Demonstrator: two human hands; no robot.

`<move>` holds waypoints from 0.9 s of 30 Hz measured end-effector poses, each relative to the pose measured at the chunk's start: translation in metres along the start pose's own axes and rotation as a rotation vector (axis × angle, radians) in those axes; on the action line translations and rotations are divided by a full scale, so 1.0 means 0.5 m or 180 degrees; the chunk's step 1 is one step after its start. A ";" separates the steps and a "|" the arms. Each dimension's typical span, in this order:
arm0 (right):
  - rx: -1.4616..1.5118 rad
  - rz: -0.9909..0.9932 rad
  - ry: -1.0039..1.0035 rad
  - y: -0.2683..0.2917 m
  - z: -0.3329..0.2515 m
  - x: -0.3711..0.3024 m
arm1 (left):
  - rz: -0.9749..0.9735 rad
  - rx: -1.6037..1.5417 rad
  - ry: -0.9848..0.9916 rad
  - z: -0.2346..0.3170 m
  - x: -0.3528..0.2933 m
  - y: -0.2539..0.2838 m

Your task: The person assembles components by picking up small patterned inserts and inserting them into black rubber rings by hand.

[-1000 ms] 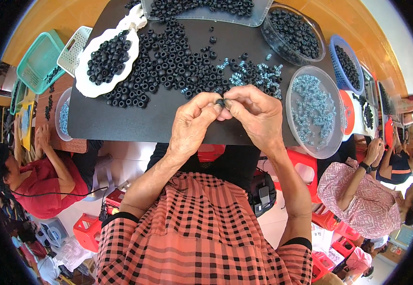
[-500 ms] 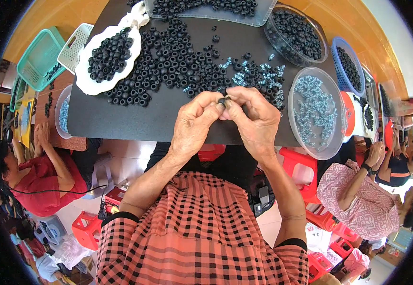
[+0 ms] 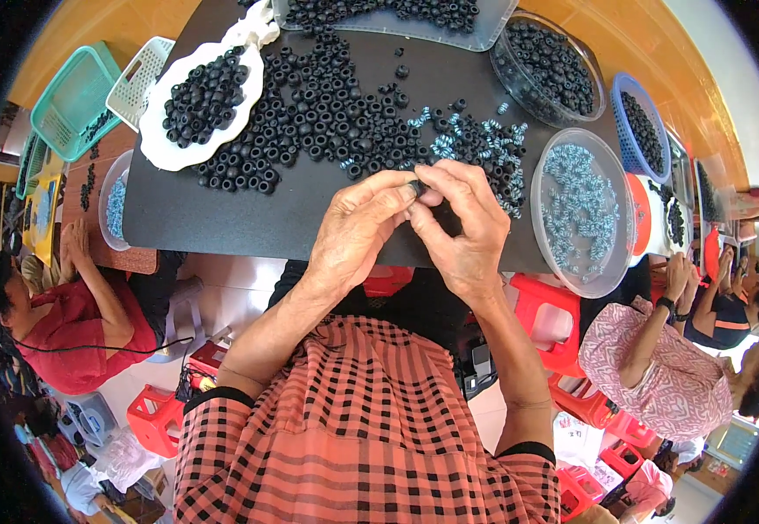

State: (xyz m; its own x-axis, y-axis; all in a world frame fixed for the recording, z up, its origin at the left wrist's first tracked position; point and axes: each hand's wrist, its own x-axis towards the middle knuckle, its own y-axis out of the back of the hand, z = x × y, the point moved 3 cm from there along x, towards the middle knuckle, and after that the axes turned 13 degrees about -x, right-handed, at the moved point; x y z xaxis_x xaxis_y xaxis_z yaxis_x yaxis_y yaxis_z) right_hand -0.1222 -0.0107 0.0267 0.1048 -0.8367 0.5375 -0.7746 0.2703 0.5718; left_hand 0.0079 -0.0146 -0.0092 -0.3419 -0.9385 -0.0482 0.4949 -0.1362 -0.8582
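My left hand (image 3: pixel 358 218) pinches a small black hollow cap (image 3: pixel 416 187) between thumb and fingertips, just over the near edge of the dark table. Close against it is my right hand (image 3: pixel 467 218), its index fingertip at the cap and its thumb spread away below. I make out nothing held in the right fingers. Beyond both hands lies a loose heap of like black caps (image 3: pixel 310 131). Small light-blue coil springs (image 3: pixel 445 144) are mixed in at the heap's right side.
A white scalloped dish (image 3: pixel 161 155) of black caps stands at left. A clear bowl (image 3: pixel 602 109) of caps and a round tub (image 3: pixel 541 218) of blue springs stand at right. People sit at tables on both sides; red stools (image 3: pixel 545 323) are close to my right.
My right thumb has come away from the black cap, and the right fingers have opened. The left hand has turned slightly and still pinches the cap.
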 end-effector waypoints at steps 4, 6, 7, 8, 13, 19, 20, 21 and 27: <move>-0.0262 0.0231 0.0155 -0.009 -0.008 -0.001 | 0.0141 -0.0068 0.0007 -0.009 -0.002 0.010; -0.0344 0.0281 0.0180 -0.012 -0.009 -0.001 | 0.0200 -0.0038 0.0019 -0.010 -0.002 0.012; -0.0461 0.0333 0.0269 -0.014 -0.008 -0.001 | 0.0254 -0.0009 0.0032 -0.011 -0.002 0.013; -0.0577 0.0385 0.0358 -0.016 -0.007 0.000 | 0.0259 -0.0009 0.0037 -0.011 0.000 0.009; -0.1030 0.0687 0.0769 -0.030 -0.016 0.009 | 0.0118 -0.0119 -0.0159 -0.006 0.003 0.011; -0.0518 0.0499 0.0203 -0.027 -0.008 0.012 | 0.0104 0.0020 -0.0195 -0.002 0.002 0.009; -0.0525 0.0506 0.0219 -0.025 -0.008 0.013 | 0.0054 0.0059 -0.0173 0.000 0.003 0.007; -0.0516 0.0403 0.0213 -0.026 -0.008 0.012 | 0.0039 0.0062 -0.0180 0.001 0.002 0.010; -0.0484 0.0433 0.0198 -0.016 -0.006 0.002 | 0.0182 0.0273 -0.0459 -0.003 -0.004 0.003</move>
State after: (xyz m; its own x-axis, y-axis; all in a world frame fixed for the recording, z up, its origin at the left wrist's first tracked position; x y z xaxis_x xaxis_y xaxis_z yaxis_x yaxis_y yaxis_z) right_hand -0.1138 -0.0121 0.0242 0.0477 -0.7580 0.6506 -0.6816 0.4514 0.5759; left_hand 0.0083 -0.0125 -0.0113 -0.1962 -0.9804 -0.0167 0.5788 -0.1020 -0.8091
